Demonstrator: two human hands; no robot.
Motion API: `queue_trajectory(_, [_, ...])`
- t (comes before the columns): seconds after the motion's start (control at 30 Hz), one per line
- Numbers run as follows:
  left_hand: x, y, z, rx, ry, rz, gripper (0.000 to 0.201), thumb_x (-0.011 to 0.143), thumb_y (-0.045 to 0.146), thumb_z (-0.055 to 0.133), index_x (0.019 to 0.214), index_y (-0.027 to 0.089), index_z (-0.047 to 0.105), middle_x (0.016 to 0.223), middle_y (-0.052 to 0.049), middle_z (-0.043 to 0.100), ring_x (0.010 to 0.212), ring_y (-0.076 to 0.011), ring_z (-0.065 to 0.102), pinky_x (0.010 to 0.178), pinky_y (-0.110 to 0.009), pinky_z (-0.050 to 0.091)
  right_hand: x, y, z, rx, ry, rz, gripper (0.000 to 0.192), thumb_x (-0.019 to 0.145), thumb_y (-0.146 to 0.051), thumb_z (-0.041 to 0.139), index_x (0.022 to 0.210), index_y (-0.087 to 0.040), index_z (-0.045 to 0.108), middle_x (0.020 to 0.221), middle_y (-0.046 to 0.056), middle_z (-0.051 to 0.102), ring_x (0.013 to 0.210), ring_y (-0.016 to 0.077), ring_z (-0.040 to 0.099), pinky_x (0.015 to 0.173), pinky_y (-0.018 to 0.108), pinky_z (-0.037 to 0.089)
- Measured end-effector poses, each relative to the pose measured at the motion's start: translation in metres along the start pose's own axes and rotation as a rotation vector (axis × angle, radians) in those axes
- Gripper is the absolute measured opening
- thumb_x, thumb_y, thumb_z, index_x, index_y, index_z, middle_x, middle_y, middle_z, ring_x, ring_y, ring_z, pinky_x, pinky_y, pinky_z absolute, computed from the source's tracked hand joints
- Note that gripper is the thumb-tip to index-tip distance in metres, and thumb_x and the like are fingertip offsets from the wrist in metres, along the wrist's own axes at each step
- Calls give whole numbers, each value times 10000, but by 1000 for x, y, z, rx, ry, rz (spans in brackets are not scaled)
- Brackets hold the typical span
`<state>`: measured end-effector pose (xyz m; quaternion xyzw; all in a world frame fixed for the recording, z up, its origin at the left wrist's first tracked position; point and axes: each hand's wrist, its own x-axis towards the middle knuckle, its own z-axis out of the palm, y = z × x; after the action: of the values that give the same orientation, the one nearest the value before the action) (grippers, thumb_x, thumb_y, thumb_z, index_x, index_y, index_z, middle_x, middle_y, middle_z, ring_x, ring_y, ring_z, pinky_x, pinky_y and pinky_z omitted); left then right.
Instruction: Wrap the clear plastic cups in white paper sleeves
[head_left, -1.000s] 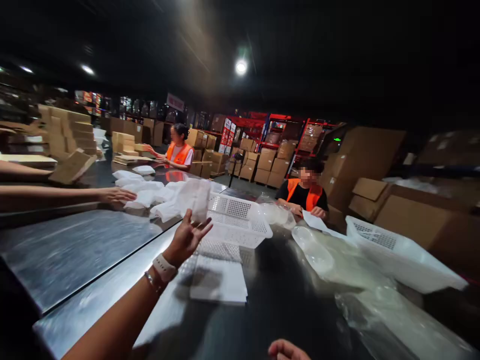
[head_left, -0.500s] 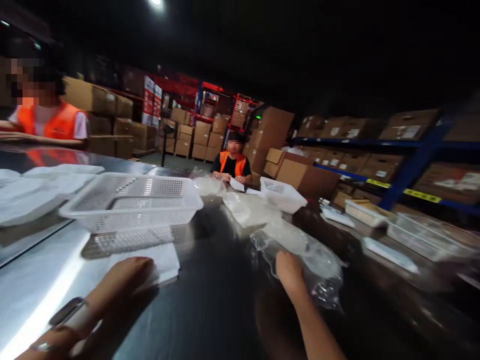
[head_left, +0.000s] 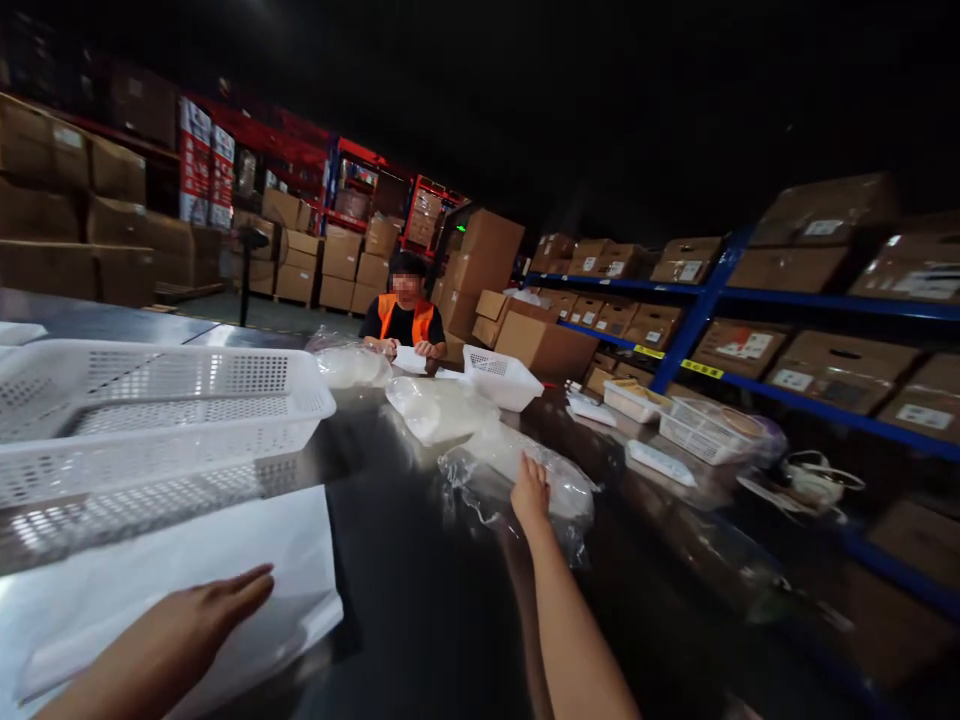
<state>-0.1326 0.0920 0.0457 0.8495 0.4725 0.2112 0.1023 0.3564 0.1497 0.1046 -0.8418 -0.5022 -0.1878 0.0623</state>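
My left hand lies with its fingers stretched out over a flat white sheet or bag on the dark metal table. Its nearest corner is slightly raised. Further off on the right, my right hand reaches onto a clear plastic bag that has whitish contents. Its fingers are extended and look spread on the bag's surface. What the bag contains is too indistinct to name. Just behind it lies another whitish plastic bag.
A large white perforated basket stands at left. A smaller white basket is further back. Across the table sits a co-worker in an orange vest. Trays lie at right, before blue shelving with cardboard boxes.
The view has turned right, so the baskets and bags sit further left. My left hand lies flat over the white sheet, which shows larger. My right hand's closed-looking fingers have stretched out on the bag.
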Motion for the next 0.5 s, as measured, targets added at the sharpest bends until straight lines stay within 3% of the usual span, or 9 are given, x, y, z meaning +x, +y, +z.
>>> queue_trajectory(0.07, [-1,12,7,11,-89,71,460,810,165,438,1121,321,740,1268,9,661,1026,-238,715,954,-315,556,0,-1,-1,-9,-3,24,613,917,-13,280,1491,-197,390,1434,133,499,1283,257,494,986,347,449])
queue_trajectory(0.17, [0,17,9,56,-122,119,449,850,154,422,1117,328,739,1304,11,640,1144,-209,659,1034,-294,497,6,-6,-8,-21,-13,28,580,948,-30,291,1475,-242,409,1327,144,569,1196,269,549,932,386,472])
queue_trajectory(0.3, [3,16,1,225,-152,166,487,825,80,424,1129,301,734,1353,-32,617,1237,-251,594,1070,-406,467,17,-6,-19,-6,-22,-63,400,965,-89,427,1336,-178,548,1279,141,592,1186,274,551,946,451,471])
queue_trajectory(0.4, [2,17,-6,360,-130,96,580,778,0,390,1203,249,696,1409,-102,570,1224,-302,591,1017,-488,476,18,2,-26,26,-21,-212,197,960,-197,549,1122,-141,646,1338,104,561,1288,268,469,1063,508,377])
queue_trajectory(0.5, [0,17,-16,380,-144,-61,607,767,-28,356,1243,184,667,1354,-167,605,1111,-316,651,926,-474,518,17,17,-37,70,-68,-333,111,929,-228,620,971,-140,672,1175,71,655,1188,227,554,1069,478,379])
